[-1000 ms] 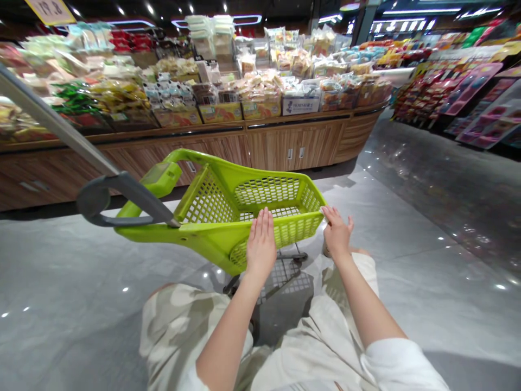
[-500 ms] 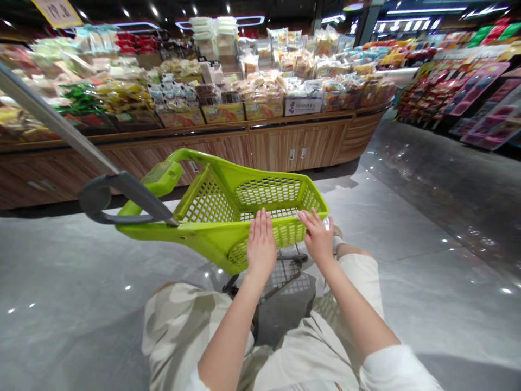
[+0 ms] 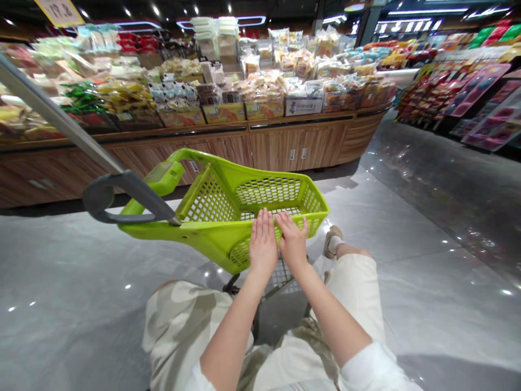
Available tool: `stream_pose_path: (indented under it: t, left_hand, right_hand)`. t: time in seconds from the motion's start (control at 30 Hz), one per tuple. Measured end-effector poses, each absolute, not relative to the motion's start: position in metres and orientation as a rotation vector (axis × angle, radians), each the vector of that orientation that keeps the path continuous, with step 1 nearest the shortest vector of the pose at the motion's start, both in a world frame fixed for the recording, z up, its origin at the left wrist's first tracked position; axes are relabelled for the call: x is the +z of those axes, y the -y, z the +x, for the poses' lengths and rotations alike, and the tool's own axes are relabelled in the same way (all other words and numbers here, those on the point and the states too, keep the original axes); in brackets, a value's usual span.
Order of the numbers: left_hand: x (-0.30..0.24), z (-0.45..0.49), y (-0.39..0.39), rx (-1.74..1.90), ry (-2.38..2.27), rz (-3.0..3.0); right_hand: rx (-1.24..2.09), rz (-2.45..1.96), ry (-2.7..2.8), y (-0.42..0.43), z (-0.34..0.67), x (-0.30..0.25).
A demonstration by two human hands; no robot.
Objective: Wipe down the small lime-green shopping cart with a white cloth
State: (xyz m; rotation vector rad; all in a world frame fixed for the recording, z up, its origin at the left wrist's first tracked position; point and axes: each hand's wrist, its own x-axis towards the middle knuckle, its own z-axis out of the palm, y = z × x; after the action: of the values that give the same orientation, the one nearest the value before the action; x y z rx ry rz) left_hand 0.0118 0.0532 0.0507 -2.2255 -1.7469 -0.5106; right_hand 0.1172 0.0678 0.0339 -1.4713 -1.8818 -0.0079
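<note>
A bright green shopping cart basket with mesh sides stands across in front of me, its grey handle piece to the left. My left hand is stretched flat, back of the hand up, at the near rim. Close beside it on the right, my right hand has its fingers extended and its thumb apart, also at the near rim. Neither hand is wrapped round anything. Whether the palms press on the rim is hidden beneath them. Through the mesh, no goods show in the part of the basket I can see.
Beyond the cart runs a wooden display counter stacked with packaged foods. A metal pole slants down at left. Racks of packets stand far right. My shoe rests on the grey tiled floor.
My right hand has moved left along the near rim and is now next to my left hand. My left hand and the cart have hardly shifted. My shoe now shows more.
</note>
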Motion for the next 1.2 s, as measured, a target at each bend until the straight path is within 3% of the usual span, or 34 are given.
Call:
stream_pose_path:
  t: [0.2,0.43,0.8,0.97,1.2]
  left_hand:
    - [0.047,0.005,-0.052,-0.563,1.705,-2.228]
    - [0.046,0.005,-0.052,-0.584,1.696,-2.252]
    - [0.048,0.007,-0.053,-0.527,1.728,-2.233]
    - [0.046,0.001,-0.052,-0.568,1.684,-2.247]
    - [0.047,0.003,-0.051,-0.582,1.682,-2.257]
  right_hand:
    - [-0.083,-1.452,1.973,-0.069,0.151,0.03]
    - [-0.094,-1.769,1.578,-0.092,0.24,0.009]
    - [0.04,-1.421,1.941,-0.066,0.11,0.045]
    - [-0.081,-1.492,1.944,-0.07,0.165,0.034]
    - [-0.073,-1.75,1.518,-0.092,0.231,0.01]
